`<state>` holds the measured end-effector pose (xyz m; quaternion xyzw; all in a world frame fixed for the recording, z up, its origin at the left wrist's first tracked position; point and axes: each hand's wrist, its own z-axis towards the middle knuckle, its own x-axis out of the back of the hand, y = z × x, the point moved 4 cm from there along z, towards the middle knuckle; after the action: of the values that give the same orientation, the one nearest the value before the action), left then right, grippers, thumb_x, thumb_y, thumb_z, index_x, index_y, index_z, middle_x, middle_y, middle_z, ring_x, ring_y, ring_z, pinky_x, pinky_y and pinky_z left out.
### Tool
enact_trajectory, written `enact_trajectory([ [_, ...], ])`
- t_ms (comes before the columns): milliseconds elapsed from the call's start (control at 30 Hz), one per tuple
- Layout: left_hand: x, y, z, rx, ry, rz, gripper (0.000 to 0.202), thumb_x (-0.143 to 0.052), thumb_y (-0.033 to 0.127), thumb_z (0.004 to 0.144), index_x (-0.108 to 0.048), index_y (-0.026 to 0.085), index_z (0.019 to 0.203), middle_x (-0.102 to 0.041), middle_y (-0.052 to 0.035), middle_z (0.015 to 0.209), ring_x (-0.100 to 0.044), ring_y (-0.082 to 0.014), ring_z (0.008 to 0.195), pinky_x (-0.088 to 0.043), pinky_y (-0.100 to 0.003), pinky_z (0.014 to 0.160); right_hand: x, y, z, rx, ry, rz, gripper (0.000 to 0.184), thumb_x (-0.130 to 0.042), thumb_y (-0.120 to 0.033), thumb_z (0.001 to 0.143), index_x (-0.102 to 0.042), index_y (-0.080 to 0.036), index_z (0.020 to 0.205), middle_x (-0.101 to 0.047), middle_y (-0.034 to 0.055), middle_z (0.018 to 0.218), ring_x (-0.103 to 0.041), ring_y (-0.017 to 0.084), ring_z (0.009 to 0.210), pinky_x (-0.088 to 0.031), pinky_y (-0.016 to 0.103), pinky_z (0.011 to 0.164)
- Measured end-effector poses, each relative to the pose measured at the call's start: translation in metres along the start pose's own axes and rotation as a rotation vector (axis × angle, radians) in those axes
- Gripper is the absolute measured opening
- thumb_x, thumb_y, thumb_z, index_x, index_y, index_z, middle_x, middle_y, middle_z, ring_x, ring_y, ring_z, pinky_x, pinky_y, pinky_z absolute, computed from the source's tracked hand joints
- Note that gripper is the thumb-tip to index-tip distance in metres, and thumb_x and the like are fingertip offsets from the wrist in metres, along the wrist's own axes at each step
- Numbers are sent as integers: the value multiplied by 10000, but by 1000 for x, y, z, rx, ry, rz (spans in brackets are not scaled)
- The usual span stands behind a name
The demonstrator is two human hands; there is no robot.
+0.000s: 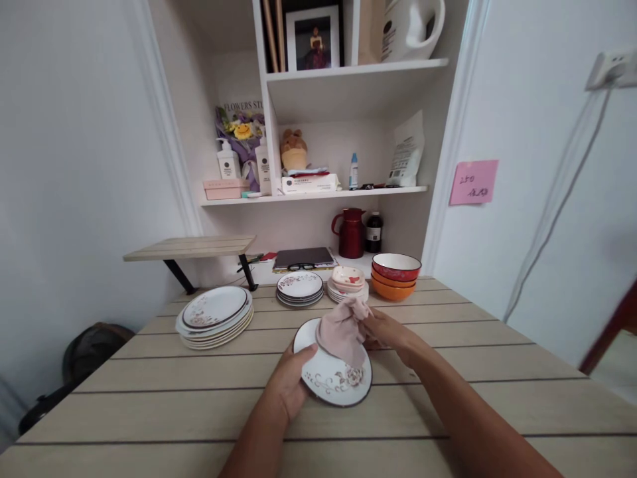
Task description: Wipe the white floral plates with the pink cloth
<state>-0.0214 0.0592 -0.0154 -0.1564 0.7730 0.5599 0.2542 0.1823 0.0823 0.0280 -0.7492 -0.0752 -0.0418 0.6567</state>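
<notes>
A white plate (323,375) with a brown flower pattern and dark rim is tilted above the table. My left hand (291,380) grips its left edge, thumb on the face and fingers underneath. A pinkish cloth (343,328) is bunched in my right hand (381,330) and lies against the upper part of the plate, covering some of it. My right fingertips are partly hidden by the cloth. Beyond the plate stand a stack of flowered plates (300,285), a stack of small dishes (348,280) and stacked bowls (395,269).
A taller pile of plates (217,312) stands on the left of the slatted table (199,405), near a small raised shelf (192,247). At the back are a red jug (351,232), a dark bottle (373,232) and a dark laptop-like slab (304,257) with glasses.
</notes>
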Motion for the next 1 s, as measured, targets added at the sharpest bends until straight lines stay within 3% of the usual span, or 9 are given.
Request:
enact_trajectory([
  [133, -1, 0, 1, 20, -10, -6, 548, -704, 151, 688, -549, 100, 1212, -729, -158, 960, -693, -279, 870, -515, -397, 834, -3, -6, -5, 47, -96, 9, 542, -565, -486, 796, -459, -308, 1297, -574, 72, 1243, -583, 246, 1044, -508, 381, 809],
  [267, -3, 1, 1, 25, -11, 4, 534, -696, 157, 701, -551, 93, 1210, -728, -161, 954, -697, -274, 838, -512, -397, 828, -4, -11, -8, 201, -131, -112, 958, -703, -292, 656, -187, -347, 1461, -270, 101, 1503, -509, 278, 1175, -494, 385, 866],
  [400, -3, 1, 1, 46, -32, -16, 549, -700, 168, 708, -541, 95, 1228, -725, -163, 971, -693, -271, 858, -506, -385, 840, -13, -12, -9, 364, -155, -441, 1101, -724, -165, 537, -167, -319, 1475, 9, 87, 1567, -283, 316, 1360, -402, 398, 997],
  [500, -3, 1, 0, 47, -64, -38, 554, -696, 188, 726, -530, 100, 1247, -720, -166, 993, -688, -270, 886, -502, -376, 848, -26, -18, -19, 432, -207, -676, 1143, -775, -182, 494, -197, -368, 1463, 70, 50, 1573, -196, 349, 1393, -286, 466, 1071],
  [600, -4, 2, -1, 37, -65, -41, 549, -684, 195, 742, -523, 101, 1259, -719, -168, 998, -687, -273, 889, -501, -381, 846, -37, -32, -32, 530, -214, -780, 978, -794, -207, 501, -378, -352, 1375, -44, 44, 1568, -243, 355, 1366, -249, 480, 1075],
  [733, -4, 2, -3, 50, -50, -44, 565, -682, 183, 743, -517, 127, 1281, -718, -157, 1015, -684, -270, 907, -499, -381, 852, -36, -43, -38, 559, -134, -719, 485, -697, -199, 642, -546, -261, 1100, -470, 62, 1309, -501, 244, 1124, -401, 359, 915],
  [867, -5, 1, -2, 51, -66, -48, 571, -693, 199, 736, -522, 120, 1275, -715, -162, 1022, -680, -275, 922, -500, -380, 852, -27, -29, -27, 436, -118, -815, 734, -802, -174, 452, -517, -256, 1123, -492, 59, 1241, -546, 226, 948, -422, 311, 756],
  [933, -4, 1, -2, 47, -62, -41, 564, -696, 206, 733, -528, 109, 1263, -715, -168, 1015, -680, -277, 922, -501, -381, 851, -21, -23, -20, 393, -91, -769, 619, -784, -165, 471, -539, -226, 1036, -536, 59, 1159, -549, 207, 884, -414, 293, 712],
  [1000, -3, 1, -1, 38, -44, -29, 562, -699, 199, 728, -530, 104, 1256, -716, -170, 1008, -682, -278, 913, -503, -385, 849, -16, -22, -17, 355, -57, -572, 347, -708, -215, 613, -546, -207, 920, -596, 39, 974, -550, 184, 815, -411, 278, 669],
])
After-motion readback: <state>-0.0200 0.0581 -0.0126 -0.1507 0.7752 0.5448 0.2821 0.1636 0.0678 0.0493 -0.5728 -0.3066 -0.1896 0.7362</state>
